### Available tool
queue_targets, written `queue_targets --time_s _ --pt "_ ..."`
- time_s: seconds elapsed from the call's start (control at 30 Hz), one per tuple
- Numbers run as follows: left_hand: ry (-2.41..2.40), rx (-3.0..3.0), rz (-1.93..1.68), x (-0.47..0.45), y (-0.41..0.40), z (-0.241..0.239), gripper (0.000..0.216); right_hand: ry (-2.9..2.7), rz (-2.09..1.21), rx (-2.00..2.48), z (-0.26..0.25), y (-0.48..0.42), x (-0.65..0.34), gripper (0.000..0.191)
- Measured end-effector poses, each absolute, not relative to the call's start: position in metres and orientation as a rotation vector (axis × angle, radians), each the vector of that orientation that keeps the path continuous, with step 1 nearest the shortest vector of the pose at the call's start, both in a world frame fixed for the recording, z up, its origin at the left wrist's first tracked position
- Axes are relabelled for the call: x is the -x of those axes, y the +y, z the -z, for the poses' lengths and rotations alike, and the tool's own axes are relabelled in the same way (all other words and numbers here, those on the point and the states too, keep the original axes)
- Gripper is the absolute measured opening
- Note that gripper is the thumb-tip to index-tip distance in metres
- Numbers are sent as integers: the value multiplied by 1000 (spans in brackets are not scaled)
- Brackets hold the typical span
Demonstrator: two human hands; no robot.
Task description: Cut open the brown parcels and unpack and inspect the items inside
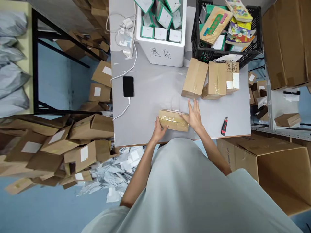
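Observation:
A small taped cardboard box [173, 125] lies near the front edge of the grey table. My left hand [158, 132] grips its left end, thumb along the near side and fingers at the far corner. At the box's right end is my right hand [195, 117], fingers stretched out and pointing away from me, with the thumb at the top corner. A red and black box cutter [224, 126] lies to the right of that hand. Beyond my right fingertips stand three cardboard boxes [213, 80] side by side.
A white foam bin [161, 53] with green-and-white boxes and a black crate [201, 53] with books stand at the back. A phone [128, 86] on a charging cable lies left. Cardboard boxes [92, 155] are piled left; a large open carton [245, 149] stands right.

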State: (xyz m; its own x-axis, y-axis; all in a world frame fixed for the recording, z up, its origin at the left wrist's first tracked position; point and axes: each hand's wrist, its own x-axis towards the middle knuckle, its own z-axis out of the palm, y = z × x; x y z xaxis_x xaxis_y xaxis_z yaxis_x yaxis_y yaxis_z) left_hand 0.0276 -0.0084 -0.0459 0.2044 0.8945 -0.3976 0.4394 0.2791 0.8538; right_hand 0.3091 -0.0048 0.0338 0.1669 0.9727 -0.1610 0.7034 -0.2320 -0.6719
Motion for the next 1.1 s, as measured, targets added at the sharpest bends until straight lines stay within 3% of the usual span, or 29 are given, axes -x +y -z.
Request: queue_targets --time_s 0.1,0.23,0.37,0.47,0.63,0.73,0.93,1.1 --pt "1422 -1298 -473 -26 -6 52 127 -1675 -659 1907 -34 65 -309 96" --pt "1405 -1295 -466 -23 -1 55 129 -1849 -715 1867 -18 122 -314 86" --pt "1419 -1270 -451 -23 -4 53 129 -2008 -743 1924 -6 117 -338 57" --pt "1432 -1256 -453 -25 -6 52 131 -2035 -721 1937 -10 99 -364 51" --pt "1397 -1241 -534 -29 -2 49 122 -1823 -678 1908 -14 55 -382 55" --pt "1351 -1199 -553 -29 -2 44 109 -1555 -733 1988 -2 4 -370 72" --pt "1369 -1031 -527 -30 -12 37 88 -1421 -1352 1891 23 -101 -320 104" --pt "1435 -1097 -479 -25 -25 37 72 -1327 -1324 1897 24 -120 -303 100"
